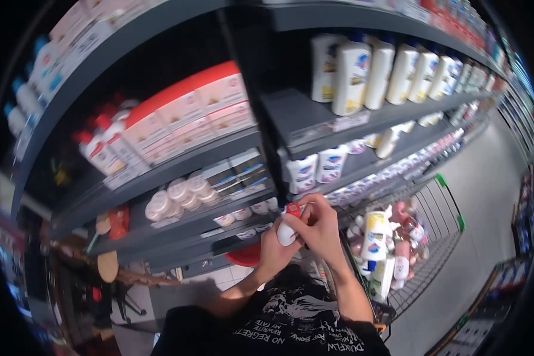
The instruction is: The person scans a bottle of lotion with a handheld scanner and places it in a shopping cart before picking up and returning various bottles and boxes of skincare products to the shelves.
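Observation:
Both my hands hold one small white bottle (286, 233) with a red cap (293, 209), raised in front of the shop shelves. My left hand (273, 248) cups the bottle from below and behind. My right hand (319, 227) wraps its side, with the fingers up near the red cap. The lower part of the bottle is hidden by my fingers. Just behind the bottle is a dark shelf (219, 228) carrying small white pots (242, 213).
A shopping trolley (439, 237) on my right holds several white and pink bottles (375, 235). Dark shelving runs left and right, stocked with tall white bottles (353, 77), red-and-white boxes (190, 113) and round jars (178, 196). Grey aisle floor (492, 196) stretches away at right.

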The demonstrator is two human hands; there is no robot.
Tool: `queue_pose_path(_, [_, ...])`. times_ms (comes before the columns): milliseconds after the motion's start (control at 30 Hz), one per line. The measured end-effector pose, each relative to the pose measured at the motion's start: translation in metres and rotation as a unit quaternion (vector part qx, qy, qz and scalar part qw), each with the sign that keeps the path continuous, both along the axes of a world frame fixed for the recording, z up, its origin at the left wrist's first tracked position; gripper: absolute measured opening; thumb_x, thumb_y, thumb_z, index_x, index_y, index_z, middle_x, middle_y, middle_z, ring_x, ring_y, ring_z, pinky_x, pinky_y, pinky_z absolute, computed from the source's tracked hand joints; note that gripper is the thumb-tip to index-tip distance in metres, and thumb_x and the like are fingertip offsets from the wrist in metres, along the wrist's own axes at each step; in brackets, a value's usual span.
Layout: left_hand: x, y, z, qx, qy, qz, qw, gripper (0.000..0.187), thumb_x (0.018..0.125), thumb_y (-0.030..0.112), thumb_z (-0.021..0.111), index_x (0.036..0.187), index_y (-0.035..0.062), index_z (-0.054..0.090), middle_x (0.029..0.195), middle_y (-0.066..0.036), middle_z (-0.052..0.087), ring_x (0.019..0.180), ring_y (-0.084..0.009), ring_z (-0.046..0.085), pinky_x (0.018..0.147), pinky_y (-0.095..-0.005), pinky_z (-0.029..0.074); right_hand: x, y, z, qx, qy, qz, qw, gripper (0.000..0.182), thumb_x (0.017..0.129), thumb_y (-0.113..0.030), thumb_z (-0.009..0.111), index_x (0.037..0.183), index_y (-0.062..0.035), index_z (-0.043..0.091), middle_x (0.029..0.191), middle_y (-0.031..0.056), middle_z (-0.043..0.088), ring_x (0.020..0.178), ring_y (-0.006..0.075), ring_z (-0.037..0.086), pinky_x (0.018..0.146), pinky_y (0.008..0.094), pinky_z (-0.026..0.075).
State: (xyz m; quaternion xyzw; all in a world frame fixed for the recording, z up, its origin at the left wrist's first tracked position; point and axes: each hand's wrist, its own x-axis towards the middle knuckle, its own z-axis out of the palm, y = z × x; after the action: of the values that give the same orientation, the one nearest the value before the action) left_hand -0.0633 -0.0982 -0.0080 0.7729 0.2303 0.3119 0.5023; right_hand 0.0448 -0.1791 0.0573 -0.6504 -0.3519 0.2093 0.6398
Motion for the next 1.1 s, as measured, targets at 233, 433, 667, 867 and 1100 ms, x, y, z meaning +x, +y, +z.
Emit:
queue_pose_path(233, [-0.122,0.102,0.066,-0.002,-0.216,0.180,0.960,0.052,0.073,-0.002,0.074,0.120,0.0048,0.053,0.122,-0.012,0.057,0.111,-0.0242,0.057,0.098,-0.0398,0.046,-0.017,0.010,-0.137,-0.163,-0.332,-0.081,0.926,0.067,0.074,-0.012,0.073,0.131,0.0024,0.041,0.129,0.0241,0.043,0.117,0.0409,0.044,0.097,0.0481,0.037])
queue_pose_path(433, [-0.210,0.167,0.156,0.222,-0.357,0.373,0.827,0.051,0.068,-0.009,0.058,0.118,-0.0005,0.051,0.118,-0.014,0.055,0.114,-0.0283,0.055,0.101,-0.0461,0.044,-0.022,0.006,-0.128,-0.217,-0.322,-0.111,0.915,0.061,0.075,-0.009,0.071,0.128,0.0016,0.044,0.130,0.0243,0.042,0.115,0.0410,0.045,0.095,0.0479,0.039])
queue_pose_path(667, [-0.234,0.248,0.226,0.223,-0.332,0.352,0.846,0.059,0.067,-0.009,0.052,0.124,0.0036,0.046,0.104,-0.007,0.058,0.097,-0.0180,0.057,0.087,-0.0314,0.046,-0.028,0.008,-0.119,-0.222,-0.302,-0.122,0.919,0.055,0.073,-0.008,0.072,0.122,-0.0009,0.048,0.125,0.0225,0.044,0.113,0.0401,0.047,0.094,0.0464,0.042])
queue_pose_path(867, [-0.218,0.297,0.219,0.148,-0.250,0.312,0.905,0.073,0.063,-0.011,0.045,0.133,0.0047,0.043,0.103,-0.006,0.058,0.095,-0.0174,0.057,0.080,-0.0278,0.047,-0.030,0.010,-0.121,-0.237,-0.319,-0.137,0.908,0.053,0.074,-0.009,0.070,0.121,-0.0018,0.049,0.125,0.0214,0.044,0.112,0.0395,0.048,0.090,0.0464,0.046])
queue_pose_path(1100, [-0.214,0.304,0.215,0.080,-0.184,0.261,0.944,0.072,0.059,-0.014,0.039,0.128,0.0029,0.048,0.098,-0.004,0.059,0.084,-0.0132,0.057,0.061,-0.0210,0.040,-0.030,0.013,-0.132,-0.226,-0.332,-0.144,0.904,0.044,0.076,-0.005,0.063,0.118,0.0008,0.052,0.126,0.0229,0.045,0.112,0.0404,0.049,0.089,0.0468,0.046])
